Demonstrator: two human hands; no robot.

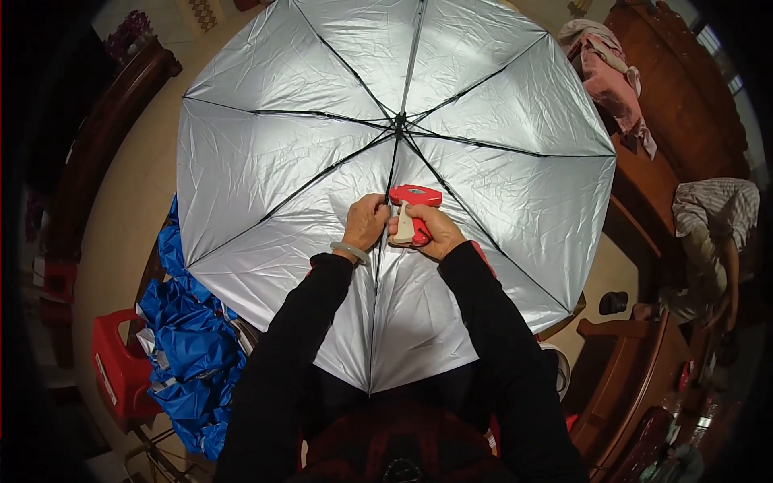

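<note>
- The open umbrella (pixel 499 117) spreads before me, its silver, ribbed inner side facing me.
- My black-sleeved forearms (pixel 286 322) reach over the umbrella's near edge, converging below its hub (pixel 399 122).
- Crumpled blue fabric (pixel 192 338) heaps beside the umbrella's lower left edge.
- My right hand (pixel 439 229) is clamped on a red-and-white tagging gun (pixel 419 196), below the umbrella's hub.
- My left hand (pixel 366 221) curls at the umbrella's near rib (pixel 373 338); whether it pinches, I cannot tell.

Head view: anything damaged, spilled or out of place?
Nothing looks plainly damaged or spilled. The silver umbrella is spread open, creased but with no visible tear. Untidiest spot: the blue heap at left, bunched and crumpled. Pink cloth also hangs loosely over wooden furniture at upper right.
</note>
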